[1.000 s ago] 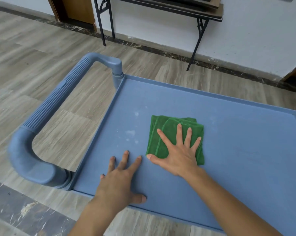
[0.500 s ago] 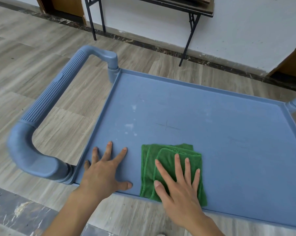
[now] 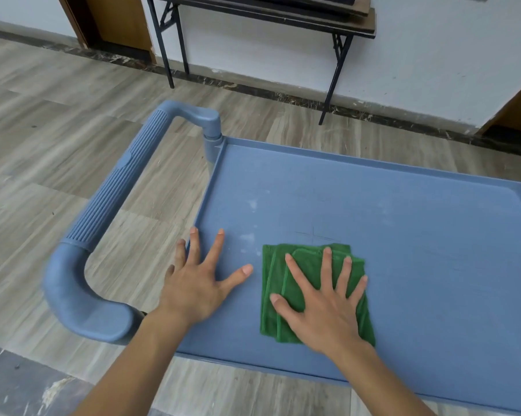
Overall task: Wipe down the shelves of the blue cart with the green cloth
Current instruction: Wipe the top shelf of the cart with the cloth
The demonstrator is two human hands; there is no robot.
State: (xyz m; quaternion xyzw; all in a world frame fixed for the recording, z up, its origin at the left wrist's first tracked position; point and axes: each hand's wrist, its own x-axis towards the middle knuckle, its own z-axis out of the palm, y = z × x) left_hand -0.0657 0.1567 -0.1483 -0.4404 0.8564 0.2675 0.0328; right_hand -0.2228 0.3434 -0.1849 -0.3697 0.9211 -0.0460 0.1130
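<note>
We press our right hand (image 3: 328,307), fingers spread flat, on the green cloth (image 3: 283,295); our left hand (image 3: 199,283), fingers splayed, rests on the blue cart (image 3: 403,235) shelf

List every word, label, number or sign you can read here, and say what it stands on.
None can be read: the blue cart, the green cloth and the folding table show no text.
The faint cross on the shelf looks like a scratch, not a letter.
</note>
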